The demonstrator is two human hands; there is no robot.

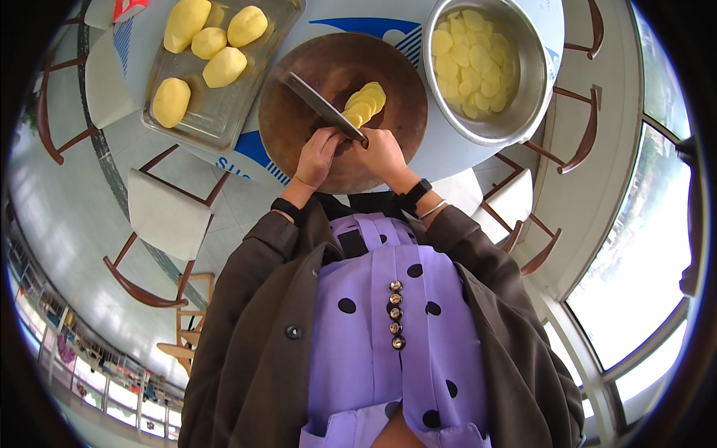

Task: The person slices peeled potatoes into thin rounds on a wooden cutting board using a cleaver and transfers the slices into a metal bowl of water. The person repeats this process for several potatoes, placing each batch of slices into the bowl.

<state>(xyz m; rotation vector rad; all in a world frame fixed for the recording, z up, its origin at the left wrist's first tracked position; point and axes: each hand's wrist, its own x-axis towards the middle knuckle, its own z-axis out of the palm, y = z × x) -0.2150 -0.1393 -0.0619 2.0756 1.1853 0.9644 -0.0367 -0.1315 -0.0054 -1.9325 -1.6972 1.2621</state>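
Note:
My right hand (pixel 383 154) grips the handle of a cleaver-like kitchen knife (pixel 320 105), whose blade slants away to the upper left over a round wooden chopping board (pixel 297 134). Close against the near side of the blade is my left hand (pixel 318 158), with fingers bent and drawn together. Whatever lies under those fingers is hidden. A row of overlapping potato slices (pixel 365 105) fans out on the board, just beyond the knife near its handle end.
To the left, a metal tray (pixel 224 126) holds several peeled whole potatoes (pixel 172 102). On the right stands a steel bowl (pixel 529 95) with many potato slices (pixel 473 61) in it. Both rest on a patterned tablecloth (pixel 336 14). Chairs (pixel 171 213) surround the table.

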